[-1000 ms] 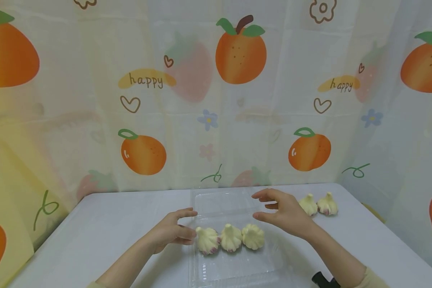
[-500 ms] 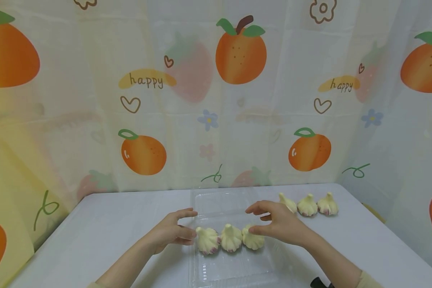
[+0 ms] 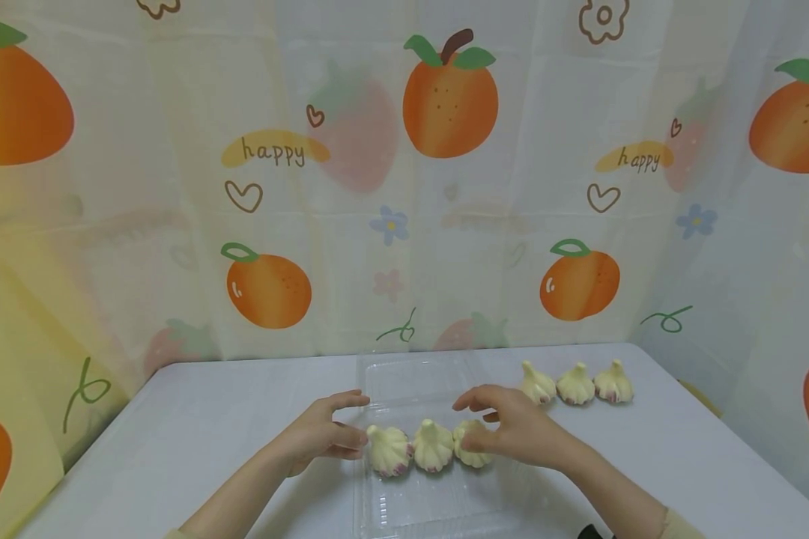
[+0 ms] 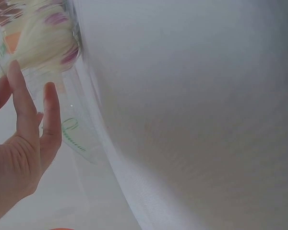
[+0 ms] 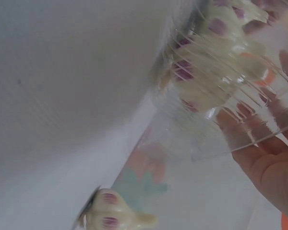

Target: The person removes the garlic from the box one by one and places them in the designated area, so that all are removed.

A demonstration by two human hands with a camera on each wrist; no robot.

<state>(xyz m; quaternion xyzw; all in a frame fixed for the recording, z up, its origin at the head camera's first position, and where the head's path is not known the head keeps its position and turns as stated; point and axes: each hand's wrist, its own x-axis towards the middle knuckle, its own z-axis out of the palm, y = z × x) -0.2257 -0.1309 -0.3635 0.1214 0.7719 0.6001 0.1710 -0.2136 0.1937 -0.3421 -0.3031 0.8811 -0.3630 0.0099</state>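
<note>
An open clear plastic clamshell box point(image 3: 438, 503) lies on the white table, its lid point(image 3: 407, 380) folded back. Three garlic bulbs stand in a row inside it: a left bulb point(image 3: 389, 451), a middle bulb point(image 3: 433, 448) and a right bulb point(image 3: 464, 455). My left hand point(image 3: 325, 433) is at the box's left side beside the left bulb, fingers spread and loosely bent. Over the box's right side reaches my right hand point(image 3: 520, 430), its thumb partly covering the right bulb. In the right wrist view its fingers point(image 5: 257, 127) show through the clear wall; contact with the bulb cannot be told.
Three more garlic bulbs point(image 3: 575, 385) stand in a row on the table point(image 3: 229, 419) at the back right. A dark object point(image 3: 589, 532) shows at the bottom edge near my right forearm. A fruit-print curtain point(image 3: 445, 224) hangs behind the table.
My right hand has moved left and nearer, from beside the three back bulbs to over the right bulb in the box, uncovering the leftmost back bulb. The left hand has stayed in place.
</note>
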